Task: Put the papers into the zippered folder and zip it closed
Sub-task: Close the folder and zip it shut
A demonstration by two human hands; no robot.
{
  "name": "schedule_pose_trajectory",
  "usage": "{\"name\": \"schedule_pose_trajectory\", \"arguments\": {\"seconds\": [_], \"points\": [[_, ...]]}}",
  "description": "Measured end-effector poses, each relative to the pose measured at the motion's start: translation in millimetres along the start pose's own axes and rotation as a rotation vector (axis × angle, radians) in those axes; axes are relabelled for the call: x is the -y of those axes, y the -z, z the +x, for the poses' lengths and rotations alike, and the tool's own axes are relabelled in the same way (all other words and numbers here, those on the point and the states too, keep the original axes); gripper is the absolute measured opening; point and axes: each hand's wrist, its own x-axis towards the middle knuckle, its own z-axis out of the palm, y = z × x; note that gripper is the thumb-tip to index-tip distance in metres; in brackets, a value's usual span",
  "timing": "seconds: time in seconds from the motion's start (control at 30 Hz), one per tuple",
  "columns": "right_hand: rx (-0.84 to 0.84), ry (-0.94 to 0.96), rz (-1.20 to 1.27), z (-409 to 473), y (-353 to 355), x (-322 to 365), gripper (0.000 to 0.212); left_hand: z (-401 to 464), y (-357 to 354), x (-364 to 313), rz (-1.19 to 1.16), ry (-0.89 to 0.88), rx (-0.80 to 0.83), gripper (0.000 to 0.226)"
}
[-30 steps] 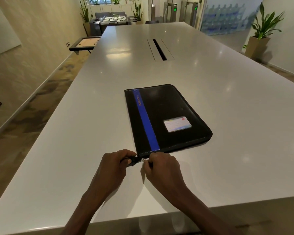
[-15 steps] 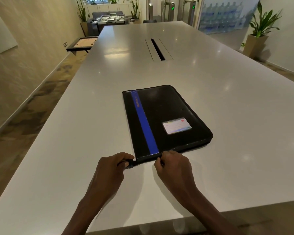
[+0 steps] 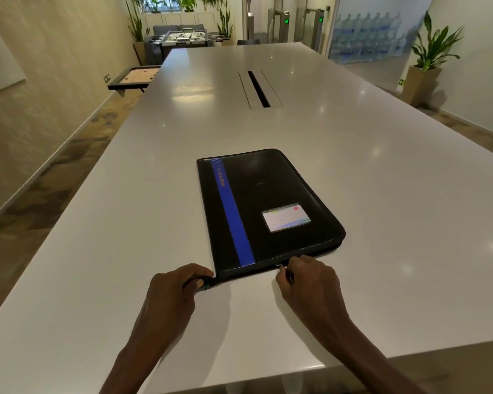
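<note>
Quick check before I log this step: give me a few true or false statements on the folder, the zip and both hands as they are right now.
1. The folder lies flat on the table with its cover shut. True.
2. The left hand rests on top of the card pocket. False: it grips the tab at the folder's near left corner.
3. The right hand pinches the zip pull at the folder's near edge. True.
4. Loose papers lie on the table beside the folder. False: no papers are in sight.
5. The blue stripe runs along the folder's right side. False: it runs near the left side.
</note>
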Motion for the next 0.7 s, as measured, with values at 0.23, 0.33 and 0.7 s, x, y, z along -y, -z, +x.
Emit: {"name": "schedule_pose_trajectory", "arguments": {"seconds": [0.23,0.33,0.7], "points": [[-0.017,-0.028,0.032,0.7,2.0,-3.2,0.033,-10.6,-5.6,-9.1,-0.025,0.043,-0.077,0.032],[-0.036,-0.049,0.051,-1.5,4.2,-4.4,0.033,-14.6,-9.6,-12.8,-0.044,0.067,-0.096,0.033],[-0.044,-0.133,-0.064,2.3,25.5,-29.0,0.028,-24.0,-10.6,-9.4,-0.027,0.178,-0.191,0.033]]}}
